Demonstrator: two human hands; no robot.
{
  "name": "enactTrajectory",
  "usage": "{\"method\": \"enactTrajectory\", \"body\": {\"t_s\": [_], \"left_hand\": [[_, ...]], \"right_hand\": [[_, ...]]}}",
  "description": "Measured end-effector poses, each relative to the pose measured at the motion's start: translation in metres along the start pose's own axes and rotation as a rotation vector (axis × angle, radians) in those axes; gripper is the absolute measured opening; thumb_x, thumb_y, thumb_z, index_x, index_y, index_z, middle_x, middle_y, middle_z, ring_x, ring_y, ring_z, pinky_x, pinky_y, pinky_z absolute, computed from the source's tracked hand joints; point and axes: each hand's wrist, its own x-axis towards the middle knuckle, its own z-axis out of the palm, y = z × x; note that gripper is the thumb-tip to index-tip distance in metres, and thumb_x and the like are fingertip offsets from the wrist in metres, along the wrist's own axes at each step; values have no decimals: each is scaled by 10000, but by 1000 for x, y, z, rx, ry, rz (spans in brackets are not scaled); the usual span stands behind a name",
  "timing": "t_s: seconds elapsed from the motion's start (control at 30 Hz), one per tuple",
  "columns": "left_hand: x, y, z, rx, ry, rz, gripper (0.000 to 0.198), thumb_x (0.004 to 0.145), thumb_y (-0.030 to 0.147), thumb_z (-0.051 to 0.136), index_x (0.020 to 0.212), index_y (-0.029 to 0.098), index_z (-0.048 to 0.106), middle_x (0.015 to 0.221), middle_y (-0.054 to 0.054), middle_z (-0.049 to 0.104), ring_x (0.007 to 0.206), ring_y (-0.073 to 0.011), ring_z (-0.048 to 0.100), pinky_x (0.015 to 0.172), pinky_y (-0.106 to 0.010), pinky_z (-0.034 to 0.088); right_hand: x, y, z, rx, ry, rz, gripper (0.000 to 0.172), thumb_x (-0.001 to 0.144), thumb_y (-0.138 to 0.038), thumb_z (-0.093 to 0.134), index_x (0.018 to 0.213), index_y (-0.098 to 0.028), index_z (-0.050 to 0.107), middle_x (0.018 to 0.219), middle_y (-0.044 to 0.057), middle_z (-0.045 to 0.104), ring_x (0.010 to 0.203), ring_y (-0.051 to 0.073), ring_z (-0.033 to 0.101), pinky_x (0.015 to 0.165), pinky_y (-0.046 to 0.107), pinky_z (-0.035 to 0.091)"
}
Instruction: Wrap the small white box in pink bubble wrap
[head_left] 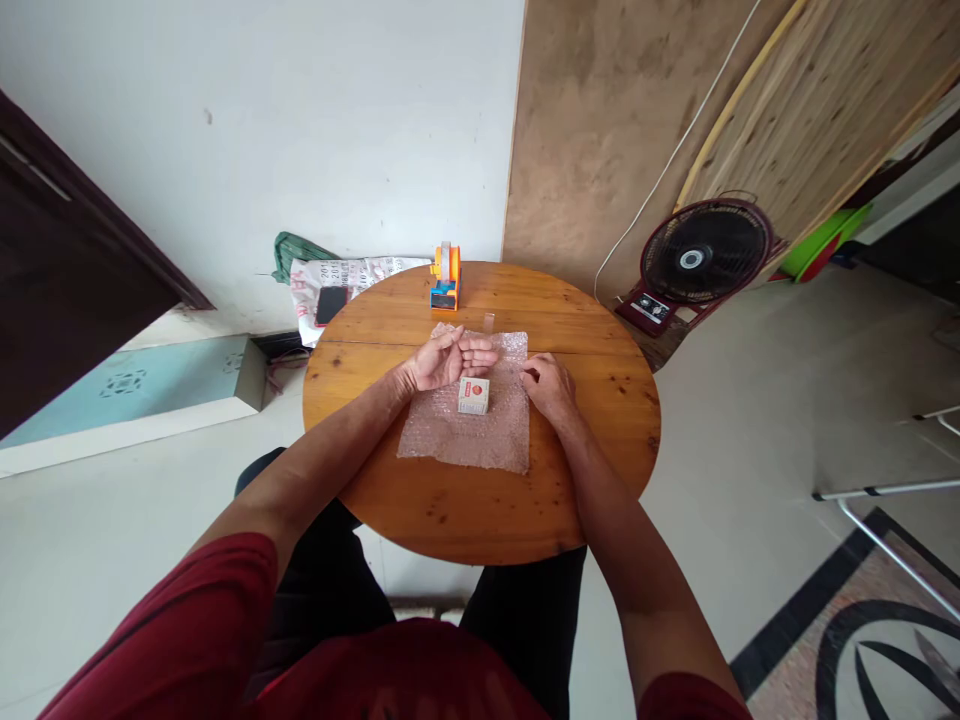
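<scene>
A small white box [474, 395] with red print sits on a sheet of pinkish bubble wrap [465, 440], which lies flat on the round wooden table [480, 520]. My left hand [454, 359] is palm up over the wrap's upper left part, just behind the box, with its fingers stretched out and nothing in them. At the wrap's right edge, my right hand [547, 382] has its fingers curled in at the sheet's upper right side; its fingertips are too small to show clearly what they pinch.
An orange and blue tape dispenser [445, 278] stands at the table's back edge. A short clear tape strip [489, 323] lies behind the wrap. A dark fan [705, 250] stands beyond the table's right side; a printed bag [304, 300] lies behind its left side.
</scene>
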Motion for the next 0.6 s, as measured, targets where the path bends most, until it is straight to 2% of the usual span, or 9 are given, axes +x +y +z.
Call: {"method": "enactTrajectory", "body": {"t_s": [0.17, 0.37, 0.6], "left_hand": [[-13, 2, -6, 43, 64, 48, 575, 918, 605, 485, 1142, 112, 678, 1202, -185, 709, 1167, -242, 637, 1081, -410, 393], [2, -7, 3, 55, -25, 25, 558, 883, 612, 543, 1099, 121, 696, 1173, -175, 721, 1199, -275, 617, 1113, -444, 348], [11, -4, 3, 76, -82, -71, 607, 933, 636, 426, 1122, 125, 694, 1231, -168, 699, 1287, -274, 552, 1151, -444, 296]], "right_hand": [[2, 0, 1, -13, 6, -11, 165, 849, -205, 582, 862, -245, 741, 1056, 59, 696, 990, 225, 608, 910, 351, 466], [1, -1, -2, -23, -3, -29, 192, 854, -202, 559, 899, -239, 742, 1065, 64, 702, 1003, 228, 612, 925, 357, 468], [0, 1, -2, -17, -2, -41, 199, 849, -208, 552, 918, -228, 737, 1070, 77, 694, 1001, 234, 618, 914, 365, 475]]}}
